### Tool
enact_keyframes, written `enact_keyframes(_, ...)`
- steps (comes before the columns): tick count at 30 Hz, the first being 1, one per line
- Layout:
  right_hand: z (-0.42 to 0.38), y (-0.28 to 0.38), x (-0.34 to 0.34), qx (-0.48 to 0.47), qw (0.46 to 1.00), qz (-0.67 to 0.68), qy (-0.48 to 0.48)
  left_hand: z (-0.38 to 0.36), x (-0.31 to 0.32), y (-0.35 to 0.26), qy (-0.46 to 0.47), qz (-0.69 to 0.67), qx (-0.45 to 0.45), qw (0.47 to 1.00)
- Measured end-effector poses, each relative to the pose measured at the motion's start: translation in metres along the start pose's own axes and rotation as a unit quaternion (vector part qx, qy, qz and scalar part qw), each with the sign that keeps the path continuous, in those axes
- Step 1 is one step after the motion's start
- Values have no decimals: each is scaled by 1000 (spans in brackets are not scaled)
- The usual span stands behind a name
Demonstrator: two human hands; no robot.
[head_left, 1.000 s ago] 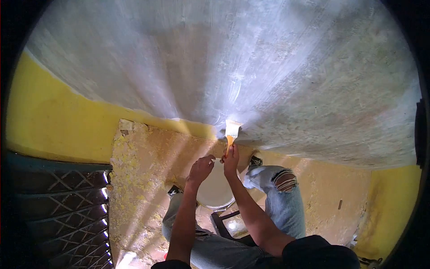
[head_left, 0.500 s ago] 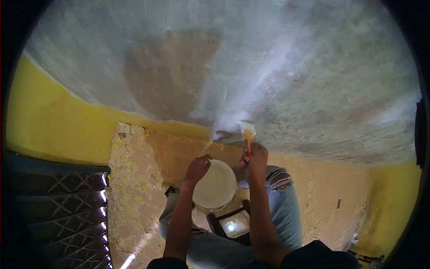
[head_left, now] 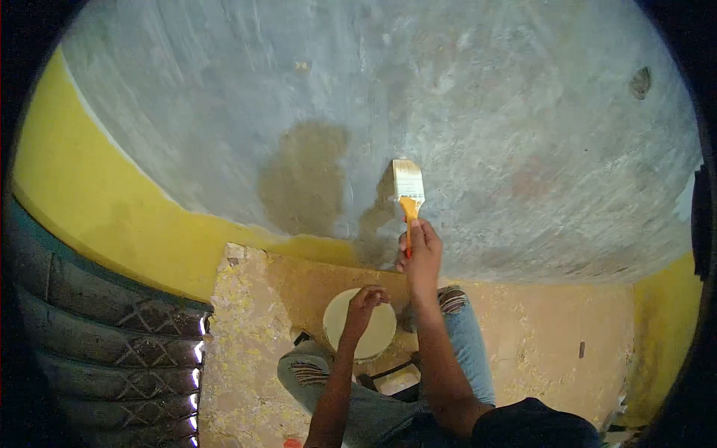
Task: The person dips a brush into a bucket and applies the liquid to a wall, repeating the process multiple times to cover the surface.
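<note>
My right hand [head_left: 423, 250] grips a paintbrush [head_left: 408, 183] by its orange handle. The brush points up, its wide pale bristles at the grey wall [head_left: 478, 134]; a lighter streak shows just above their tips. Below it, between my knees, stands a round bucket [head_left: 366, 360] of cream-white paint [head_left: 377, 334]. Over the bucket's upper part hangs my left hand [head_left: 366, 300], holding nothing, with loosely bent fingers pointing right. Whether it touches the rim cannot be made out.
Yellow paint [head_left: 172, 239] borders the grey wall at the left and below. A dark metal shutter [head_left: 104, 336] runs along the left side. The tan floor [head_left: 246, 358] is speckled with yellow flakes. Beside my legs is a small dark-framed stool [head_left: 396, 377].
My right hand has raised the brush from low on the wall to higher up. My left hand has left the bucket's upper-left rim and moved right, over the paint. The view has tilted upward.
</note>
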State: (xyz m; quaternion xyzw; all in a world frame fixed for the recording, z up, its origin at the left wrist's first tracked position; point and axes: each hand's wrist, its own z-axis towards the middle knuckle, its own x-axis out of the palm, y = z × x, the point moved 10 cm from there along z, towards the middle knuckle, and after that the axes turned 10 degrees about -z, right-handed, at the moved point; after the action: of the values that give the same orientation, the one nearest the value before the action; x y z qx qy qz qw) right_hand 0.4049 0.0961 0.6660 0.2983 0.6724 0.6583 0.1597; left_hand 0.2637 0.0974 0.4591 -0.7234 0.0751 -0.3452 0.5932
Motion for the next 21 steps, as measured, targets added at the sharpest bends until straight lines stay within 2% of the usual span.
enact_keyframes(2,14,-26,-5,-80,993,-79,-32,-8,7,6,1,-9,6,1000)
enact_keyframes(3,25,-58,-8,-84,993,-75,-32,-11,12,7,0,-22,7,1000)
enact_keyframes(5,50,-151,-15,-15,992,-122,-30,-18,20,7,-20,-26,-13,999)
enact_keyframes(6,61,-191,-20,-18,993,-116,-31,-22,20,7,-41,-33,-35,998)
enact_keyframes(8,70,-223,-28,-117,938,-316,-85,-31,23,1,-45,-7,-42,998)
enact_keyframes(9,57,-206,-25,-118,939,-311,-85,-37,23,-3,-54,11,-54,997)
enact_keyframes(11,27,-223,-21,115,980,-160,-7,-47,24,-12,-68,16,-69,995)
enact_keyframes(13,16,-199,-19,101,979,-179,-14,-53,19,-14,-80,19,-80,993)
enact_keyframes(15,15,-184,-17,85,976,-201,-22,-58,13,-13,-76,-23,-42,996)
enact_keyframes(17,15,-184,-15,135,982,-132,-31,-58,7,-10,-91,-37,-50,994)
enact_keyframes(18,16,-167,-14,131,982,-133,-30,-60,6,-8,-106,-50,-62,991)
enact_keyframes(20,30,-118,0,85,994,-72,-8,-62,12,-16,-95,-58,-40,993)
enact_keyframes(21,40,-92,1,52,995,-88,-11,-63,16,-24,-85,-66,-21,994)
